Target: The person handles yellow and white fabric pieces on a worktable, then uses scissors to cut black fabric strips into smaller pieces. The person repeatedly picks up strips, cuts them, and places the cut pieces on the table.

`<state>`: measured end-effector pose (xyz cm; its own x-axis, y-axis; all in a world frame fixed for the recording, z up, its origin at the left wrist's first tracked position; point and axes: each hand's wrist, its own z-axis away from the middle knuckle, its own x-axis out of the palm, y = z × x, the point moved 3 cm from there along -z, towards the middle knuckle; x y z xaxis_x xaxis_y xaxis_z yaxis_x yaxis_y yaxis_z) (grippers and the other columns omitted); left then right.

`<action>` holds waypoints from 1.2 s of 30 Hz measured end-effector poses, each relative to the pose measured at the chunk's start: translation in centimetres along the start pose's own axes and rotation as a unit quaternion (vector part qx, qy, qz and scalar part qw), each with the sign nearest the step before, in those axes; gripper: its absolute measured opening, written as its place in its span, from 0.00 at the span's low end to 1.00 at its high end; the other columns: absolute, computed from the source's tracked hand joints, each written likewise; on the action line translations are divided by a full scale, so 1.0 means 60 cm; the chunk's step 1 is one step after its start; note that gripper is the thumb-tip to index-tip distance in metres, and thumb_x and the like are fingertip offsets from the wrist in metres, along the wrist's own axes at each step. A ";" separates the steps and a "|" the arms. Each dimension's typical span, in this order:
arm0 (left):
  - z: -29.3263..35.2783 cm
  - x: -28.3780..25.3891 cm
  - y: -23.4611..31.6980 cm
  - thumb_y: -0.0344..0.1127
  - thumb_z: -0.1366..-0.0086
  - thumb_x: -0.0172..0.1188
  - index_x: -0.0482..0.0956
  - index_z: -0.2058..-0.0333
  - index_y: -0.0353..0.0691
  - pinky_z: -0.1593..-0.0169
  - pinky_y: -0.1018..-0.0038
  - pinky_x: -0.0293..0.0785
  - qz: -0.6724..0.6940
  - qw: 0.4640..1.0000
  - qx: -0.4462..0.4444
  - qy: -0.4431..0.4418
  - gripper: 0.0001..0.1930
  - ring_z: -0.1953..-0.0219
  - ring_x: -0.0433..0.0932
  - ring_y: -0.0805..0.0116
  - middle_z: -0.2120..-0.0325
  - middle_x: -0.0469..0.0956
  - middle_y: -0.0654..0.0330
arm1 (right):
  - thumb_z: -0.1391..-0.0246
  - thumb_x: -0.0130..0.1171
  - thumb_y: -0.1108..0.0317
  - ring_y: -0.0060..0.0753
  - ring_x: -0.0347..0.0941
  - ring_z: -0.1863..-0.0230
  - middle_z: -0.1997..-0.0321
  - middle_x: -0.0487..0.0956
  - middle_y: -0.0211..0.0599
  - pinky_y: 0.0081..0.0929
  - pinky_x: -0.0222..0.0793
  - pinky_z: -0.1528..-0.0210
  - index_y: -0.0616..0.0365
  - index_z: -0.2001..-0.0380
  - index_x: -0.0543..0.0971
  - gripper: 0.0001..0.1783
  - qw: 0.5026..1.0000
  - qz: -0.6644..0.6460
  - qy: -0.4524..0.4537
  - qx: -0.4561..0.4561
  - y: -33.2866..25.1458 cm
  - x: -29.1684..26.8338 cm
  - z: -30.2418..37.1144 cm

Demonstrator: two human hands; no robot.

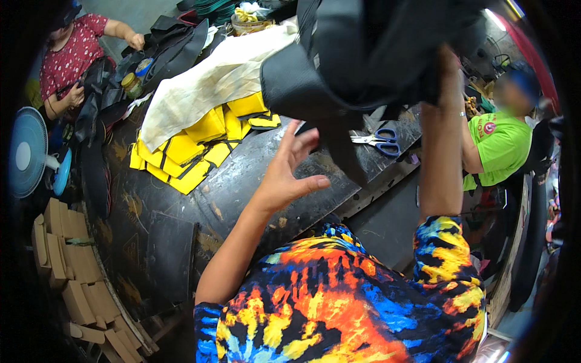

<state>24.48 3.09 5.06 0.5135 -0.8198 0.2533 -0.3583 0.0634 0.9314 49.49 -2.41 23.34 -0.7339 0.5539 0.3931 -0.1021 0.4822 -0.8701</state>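
My left hand (293, 160) is raised over the dark work table (242, 181) with its fingers apart and nothing in it. Just beyond it hangs a bundle of black leather-like material (363, 66), lifted high and partly blurred. My right hand (448, 69) is up at the right side of this bundle and grips it; its fingers are mostly hidden by the black folds. Scissors with blue handles (386, 143) lie on the table between my arms, their blades partly covered by the hanging material. Left of my left hand, several yellow pieces with black edges (196, 136) lie in an overlapping pile.
A whitish cloth (206, 75) partly covers the yellow pile. Brown cardboard pieces (78, 272) and a blue fan (27, 151) stand at the left. One person (75, 54) handles black material at the far left; another in a green shirt (502, 142) is at the right.
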 end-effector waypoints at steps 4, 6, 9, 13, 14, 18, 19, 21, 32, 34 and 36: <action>0.038 -0.012 -0.028 0.30 0.38 0.73 0.66 0.34 0.34 0.38 0.68 0.72 0.023 0.996 -0.072 0.052 0.36 0.44 0.77 0.65 0.49 0.78 0.53 | 0.36 0.63 0.63 0.38 0.76 0.39 0.40 0.80 0.36 0.39 0.70 0.34 0.57 0.37 0.74 0.26 0.994 -0.007 -0.036 0.099 0.154 -0.019 0.041; 0.061 -0.032 -0.032 0.26 0.33 0.66 0.73 0.41 0.33 0.44 0.71 0.77 0.020 0.993 -0.058 0.103 0.23 0.49 0.78 0.70 0.55 0.79 0.57 | 0.38 0.65 0.68 0.37 0.75 0.40 0.40 0.80 0.36 0.36 0.69 0.35 0.59 0.37 0.74 0.27 0.985 0.035 -0.020 0.170 0.221 -0.059 0.048; 0.102 -0.069 -0.030 0.30 0.28 0.60 0.71 0.38 0.35 0.44 0.73 0.76 0.052 0.978 -0.061 0.195 0.21 0.52 0.80 0.71 0.53 0.79 0.58 | 0.52 0.77 0.58 0.49 0.65 0.28 0.27 0.67 0.53 0.38 0.57 0.26 0.62 0.25 0.57 0.56 0.866 0.466 -0.169 0.067 0.236 -0.148 0.060; 0.139 -0.121 -0.014 0.30 0.26 0.58 0.75 0.44 0.36 0.47 0.74 0.78 0.002 0.948 -0.072 0.311 0.14 0.56 0.81 0.73 0.54 0.80 0.58 | 0.51 0.75 0.57 0.52 0.68 0.30 0.32 0.73 0.56 0.38 0.61 0.29 0.60 0.33 0.70 0.44 0.827 0.532 -0.162 0.083 0.196 -0.259 0.070; 0.144 -0.134 -0.010 0.30 0.26 0.58 0.76 0.47 0.36 0.49 0.75 0.78 -0.022 0.934 -0.086 0.347 0.12 0.58 0.81 0.74 0.55 0.80 0.59 | 0.49 0.73 0.58 0.50 0.72 0.33 0.35 0.76 0.53 0.38 0.65 0.32 0.59 0.37 0.76 0.36 0.861 0.473 -0.143 0.122 0.189 -0.280 0.074; 0.142 -0.165 0.011 0.37 0.22 0.53 0.72 0.66 0.42 0.66 0.81 0.69 -0.031 0.926 -0.041 0.375 0.11 0.71 0.73 0.80 0.71 0.75 0.66 | 0.45 0.69 0.63 0.50 0.76 0.40 0.45 0.82 0.47 0.39 0.70 0.38 0.60 0.53 0.84 0.19 0.747 0.650 -0.123 -0.060 0.165 -0.308 0.100; 0.142 -0.165 0.014 0.38 0.22 0.53 0.71 0.68 0.42 0.67 0.81 0.68 -0.069 0.928 -0.047 0.364 0.12 0.73 0.71 0.81 0.74 0.72 0.67 | 0.45 0.70 0.62 0.51 0.76 0.40 0.46 0.82 0.47 0.40 0.70 0.38 0.60 0.54 0.84 0.18 0.733 0.667 -0.113 -0.075 0.165 -0.307 0.110; 0.145 -0.161 0.020 0.40 0.21 0.51 0.68 0.71 0.43 0.71 0.80 0.65 -0.125 0.935 -0.033 0.329 0.16 0.76 0.66 0.81 0.78 0.68 0.68 | 0.47 0.71 0.63 0.49 0.76 0.44 0.50 0.83 0.45 0.41 0.70 0.41 0.60 0.61 0.83 0.14 0.725 0.677 -0.088 -0.097 0.155 -0.301 0.132; 0.205 -0.147 0.035 0.27 0.34 0.61 0.77 0.48 0.34 0.38 0.59 0.69 -0.549 0.787 0.008 0.282 0.16 0.45 0.76 0.46 0.49 0.79 0.46 | 0.42 0.64 0.53 0.53 0.56 0.23 0.26 0.65 0.48 0.57 0.45 0.24 0.55 0.33 0.70 0.37 0.683 0.643 -0.330 -0.103 0.242 -0.119 0.323; 0.227 -0.134 0.028 0.25 0.34 0.59 0.77 0.48 0.33 0.35 0.58 0.68 -0.538 0.802 0.016 0.258 0.16 0.44 0.76 0.46 0.49 0.79 0.46 | 0.41 0.63 0.49 0.50 0.53 0.21 0.23 0.62 0.44 0.58 0.43 0.23 0.53 0.29 0.68 0.40 0.653 0.596 -0.458 -0.096 0.239 -0.117 0.342; 0.249 -0.138 0.019 0.26 0.29 0.55 0.74 0.44 0.31 0.34 0.62 0.68 -0.390 0.857 0.018 0.336 0.16 0.41 0.77 0.54 0.45 0.77 0.47 | 0.38 0.59 0.46 0.47 0.52 0.20 0.21 0.59 0.40 0.58 0.42 0.22 0.52 0.26 0.63 0.42 0.617 0.567 -0.539 -0.084 0.239 -0.109 0.350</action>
<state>8.20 1.44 0.11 0.9366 -0.0899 -0.3385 0.2812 -0.3831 0.8799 38.73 -13.35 2.08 -0.2993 -0.1288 -0.9454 0.8922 0.3133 -0.3252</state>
